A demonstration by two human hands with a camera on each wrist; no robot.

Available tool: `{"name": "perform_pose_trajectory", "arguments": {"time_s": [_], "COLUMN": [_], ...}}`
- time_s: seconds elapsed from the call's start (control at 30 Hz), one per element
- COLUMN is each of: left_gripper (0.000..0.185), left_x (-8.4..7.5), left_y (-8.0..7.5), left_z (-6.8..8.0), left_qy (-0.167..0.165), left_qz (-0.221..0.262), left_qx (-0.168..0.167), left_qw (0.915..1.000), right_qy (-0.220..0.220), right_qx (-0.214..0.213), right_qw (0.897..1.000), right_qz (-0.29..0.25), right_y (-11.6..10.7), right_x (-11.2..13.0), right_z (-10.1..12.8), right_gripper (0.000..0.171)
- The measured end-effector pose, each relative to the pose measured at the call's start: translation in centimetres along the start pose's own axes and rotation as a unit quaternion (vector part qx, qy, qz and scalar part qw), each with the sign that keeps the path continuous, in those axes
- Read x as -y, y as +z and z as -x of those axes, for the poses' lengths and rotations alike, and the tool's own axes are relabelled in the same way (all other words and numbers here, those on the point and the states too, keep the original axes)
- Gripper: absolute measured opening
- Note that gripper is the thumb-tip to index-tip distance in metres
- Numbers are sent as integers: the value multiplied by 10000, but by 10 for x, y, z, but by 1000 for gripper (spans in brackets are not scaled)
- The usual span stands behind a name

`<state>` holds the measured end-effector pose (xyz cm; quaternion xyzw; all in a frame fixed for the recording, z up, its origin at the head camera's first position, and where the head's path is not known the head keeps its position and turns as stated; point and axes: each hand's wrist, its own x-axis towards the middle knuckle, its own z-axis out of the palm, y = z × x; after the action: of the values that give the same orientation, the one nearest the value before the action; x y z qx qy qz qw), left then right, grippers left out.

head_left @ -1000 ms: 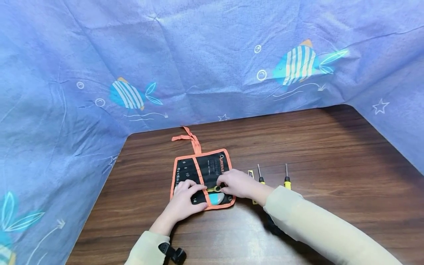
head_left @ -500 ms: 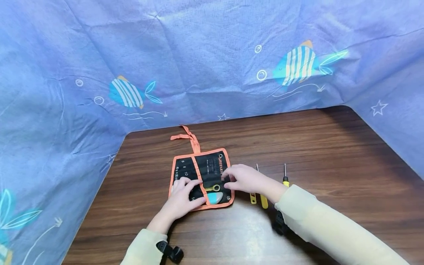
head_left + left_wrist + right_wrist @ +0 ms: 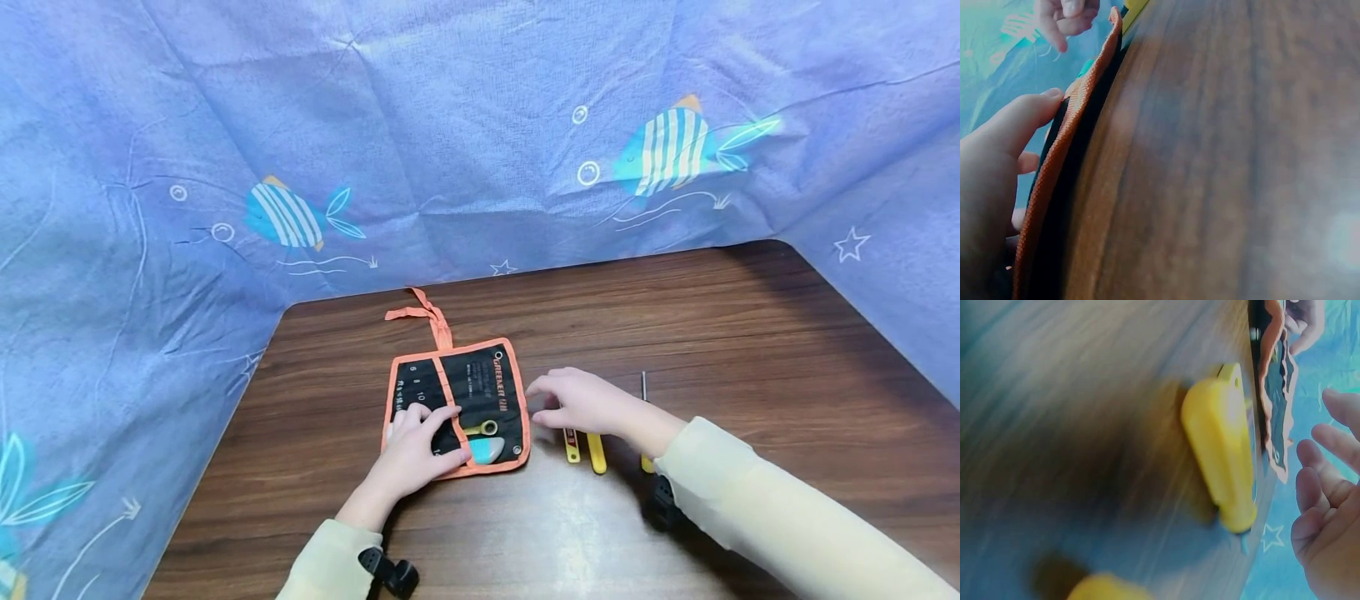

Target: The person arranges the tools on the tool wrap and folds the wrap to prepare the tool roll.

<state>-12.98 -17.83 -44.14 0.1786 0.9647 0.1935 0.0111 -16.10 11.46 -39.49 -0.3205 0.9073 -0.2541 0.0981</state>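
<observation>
A black tool pouch point(image 3: 480, 379) with orange trim lies spread on the table. My left hand point(image 3: 408, 450) rests on it, thumb and index fingertip at the orange pocket edge; in the left wrist view the thumb point(image 3: 1029, 115) touches that trim. From the pocket poke a yellowish ring-ended wrench point(image 3: 486, 428) and a rounded turquoise-and-grey tool point(image 3: 487, 451). My right hand point(image 3: 585, 402) hovers just right of the pouch with relaxed fingers, holding nothing. Below it lie a flat yellow tool point(image 3: 573, 448) and a screwdriver with a yellow handle point(image 3: 597, 454), their far ends hidden by the hand.
A second screwdriver point(image 3: 643, 385) lies farther right, partly covered by my right forearm. Orange ties point(image 3: 431, 317) stretch from the pouch's far edge. A blue fish-print cloth point(image 3: 465, 150) stands behind the wooden table point(image 3: 675, 308).
My right hand has let go of the wrench, which stays in the pocket, and has moved right, off the pouch to above the yellow tools. The left hand has barely moved.
</observation>
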Motion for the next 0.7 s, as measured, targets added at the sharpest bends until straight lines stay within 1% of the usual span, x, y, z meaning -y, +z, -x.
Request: {"name": "perform_pose_trajectory", "arguments": {"time_s": [0.13,0.3,0.43,0.53,0.63,0.7], "left_gripper": [66,68,68,68,67,67], "left_x": [1,5,5,5,4,4], "left_y": [-2,-2,-3,-4,-4,-5], "left_z": [-2,-6,-7,-7,-8,-9], "left_qy": [-17,45,100,117,141,157], "left_qz": [-184,-429,-485,-502,-483,-470], "left_qx": [133,197,226,259,310,358], "left_qw": [9997,9989,9985,9983,9983,9981], "right_qy": [88,167,347,563,676,677], "right_qx": [-86,-360,-594,-669,-723,-779], "right_qw": [9999,9991,9976,9962,9951,9947], "right_qz": [106,151,124,31,-7,4], "right_y": [-5,-10,-12,-14,-15,-15], "right_x": [-11,-28,-41,-48,-52,-55], "right_z": [12,31,46,55,63,67], "right_gripper": [34,33,32,33,33,32]}}
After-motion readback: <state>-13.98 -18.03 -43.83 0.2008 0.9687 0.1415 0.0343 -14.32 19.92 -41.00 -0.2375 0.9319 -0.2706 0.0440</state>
